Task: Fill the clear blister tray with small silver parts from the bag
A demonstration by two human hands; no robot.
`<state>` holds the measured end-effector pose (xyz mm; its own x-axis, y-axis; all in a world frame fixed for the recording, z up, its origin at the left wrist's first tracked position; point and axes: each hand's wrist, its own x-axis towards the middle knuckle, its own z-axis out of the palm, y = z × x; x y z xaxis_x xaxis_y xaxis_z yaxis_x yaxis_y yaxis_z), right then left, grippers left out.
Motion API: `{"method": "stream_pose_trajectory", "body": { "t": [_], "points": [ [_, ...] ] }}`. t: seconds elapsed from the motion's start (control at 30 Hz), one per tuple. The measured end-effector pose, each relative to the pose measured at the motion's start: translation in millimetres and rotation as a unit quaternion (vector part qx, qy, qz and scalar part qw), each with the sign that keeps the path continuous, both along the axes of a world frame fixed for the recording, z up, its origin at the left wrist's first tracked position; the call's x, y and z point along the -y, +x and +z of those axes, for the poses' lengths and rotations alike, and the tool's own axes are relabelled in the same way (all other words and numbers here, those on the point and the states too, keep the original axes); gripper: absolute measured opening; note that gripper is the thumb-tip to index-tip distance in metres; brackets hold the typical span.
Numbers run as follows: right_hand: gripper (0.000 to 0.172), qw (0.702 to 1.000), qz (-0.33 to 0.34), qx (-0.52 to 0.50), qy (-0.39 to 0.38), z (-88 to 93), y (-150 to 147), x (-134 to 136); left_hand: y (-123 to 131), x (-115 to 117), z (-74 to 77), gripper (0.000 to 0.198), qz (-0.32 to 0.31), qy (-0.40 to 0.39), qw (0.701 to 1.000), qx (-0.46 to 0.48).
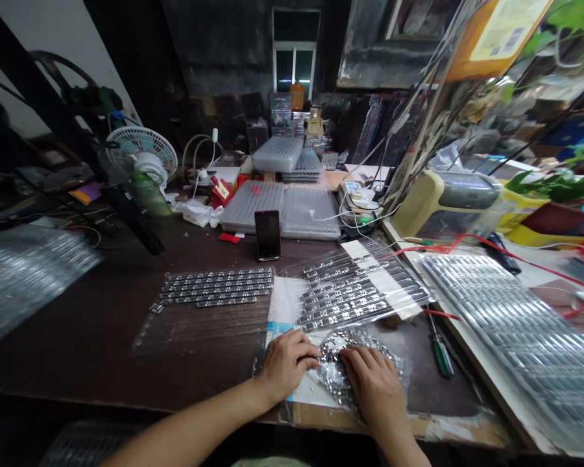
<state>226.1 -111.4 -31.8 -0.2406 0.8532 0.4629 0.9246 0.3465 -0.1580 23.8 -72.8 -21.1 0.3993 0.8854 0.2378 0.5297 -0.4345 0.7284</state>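
Crumpled silver foil (335, 355) lies at 6 o'clock on the counter (73, 344). It looks light, soft and slippery, best gathered by its loose edges. The left hand (287, 364) and right hand (376, 383) lie over it from either side, fingers close together, flat, not clamped.

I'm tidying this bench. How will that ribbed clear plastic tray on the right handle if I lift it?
The ribbed clear plastic tray is probably light for its size, since its walls look thin. The ribs may keep it stiff lengthwise. Its smooth, glossy surface may feel slippery.
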Motion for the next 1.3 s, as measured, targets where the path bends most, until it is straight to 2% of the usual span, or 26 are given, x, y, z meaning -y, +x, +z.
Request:
{"method": "stream_pose_trajectory", "body": {
  "t": [0.17, 0.27, 0.33, 0.43, 0.53, 0.67, 0.77, 0.87, 0.97, 1.03, 1.1, 1.17, 1.3],
  "points": [
    [0.02, 0.999, 0.005, -0.023, 0.026, 0.2, -1.7, -3.1, 2.2, 4.3, -0.7, 0.017, -0.001, -0.016, 1.0, 0.021],
    [0.021, 0.998, 0.01, -0.047, 0.031, 1.1, -2.7, -4.3, -3.0, -1.6, 5.3, 0.017, 0.005, -0.013, 0.999, 0.036],
    [0.023, 0.997, 0.02, -0.071, 0.029, 3.3, -5.1, -4.1, -13.4, -16.2, 12.7, 0.015, 0.047, 0.006, 0.999, 0.024],
    [0.022, 0.993, 0.03, -0.111, 0.007, 7.0, -14.9, -2.9, -38.0, -48.3, 22.0, 0.009, 0.155, 0.056, 0.985, -0.044],
    [0.023, 0.99, 0.031, -0.136, -0.03, 8.1, -31.7, -2.4, -64.6, -73.0, 20.3, 0.004, 0.211, 0.089, 0.967, -0.112],
    [0.024, 0.988, 0.018, -0.144, -0.049, 5.0, -53.3, -5.0, -92.0, -77.7, 8.7, 0.007, 0.231, 0.109, 0.955, -0.152],
    [0.019, 0.987, 0.007, -0.151, -0.052, 1.2, -61.3, -7.9, -100.3, -70.3, 8.4, 0.009, 0.245, 0.123, 0.948, -0.162],
    [0.015, 0.986, 0.004, -0.16, -0.052, -1.5, -62.9, -10.0, -87.0, -62.1, 16.7, 0.01, 0.201, 0.128, 0.96, -0.146],
    [0.012, 0.984, 0.008, -0.167, -0.056, -1.4, -62.5, -10.4, -53.6, -55.7, 24.6, 0.008, 0.102, 0.101, 0.982, -0.123],
    [0.011, 0.984, 0.008, -0.171, -0.058, -0.1, -63.3, -10.1, -30.1, -53.1, 26.4, 0.006, 0.073, 0.081, 0.987, -0.119],
    [0.012, 0.984, 0.005, -0.169, -0.059, 1.5, -65.5, -9.4, -13.5, -51.9, 25.8, 0.007, 0.069, 0.066, 0.988, -0.122],
    [0.012, 0.986, 0.002, -0.159, -0.057, 2.9, -67.4, -8.7, -7.2, -52.2, 24.5, 0.008, 0.071, 0.055, 0.988, -0.125],
    [0.02, 0.994, -0.004, -0.107, -0.033, 2.2, -58.0, -7.0, -20.8, -55.0, 23.5, 0.006, 0.091, 0.01, 0.993, -0.069]
  ]
}}
